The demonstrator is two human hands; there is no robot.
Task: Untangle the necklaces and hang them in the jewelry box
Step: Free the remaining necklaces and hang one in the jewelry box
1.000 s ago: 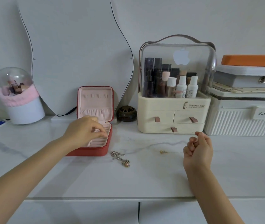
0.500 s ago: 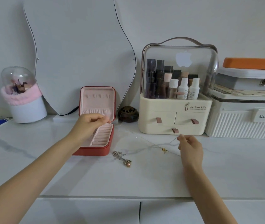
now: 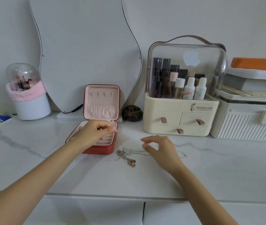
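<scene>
Head view of a white marble-patterned counter (image 3: pixel 47 168) with a red jewelry box (image 3: pixel 102 120) standing open, its pink-lined lid upright and its base showing ring rolls and compartments. The left hand (image 3: pixel 95 132) hovers over the open base with thumb and forefinger brought together in a pinch; what they hold is too fine to make out. The right hand (image 3: pixel 160 148) is over the counter to the right of the box, fingers loosely curved with thumb and forefinger near each other above a thin chain (image 3: pixel 181 155) that lies across the counter (whether the fingertips actually grip it cannot be told; the hand is motion-blurred). A bunched necklace with a copper-toned pendant (image 3: pixel 127 157) lies on the counter just beside the front right corner of the box, between the two hands and untouched. Behind stand a wavy-edged mirror (image 3: pixel 86 51), a small dark round jar (image 3: pixel 132 113), a cream cosmetics organizer (image 3: pixel 180 117) with a clear dome and three drawers, a white ribbed storage box (image 3: pixel 249 125) with further cases stacked on it, and, at left, a domed brush holder (image 3: pixel 28 95) trimmed in pink.
</scene>
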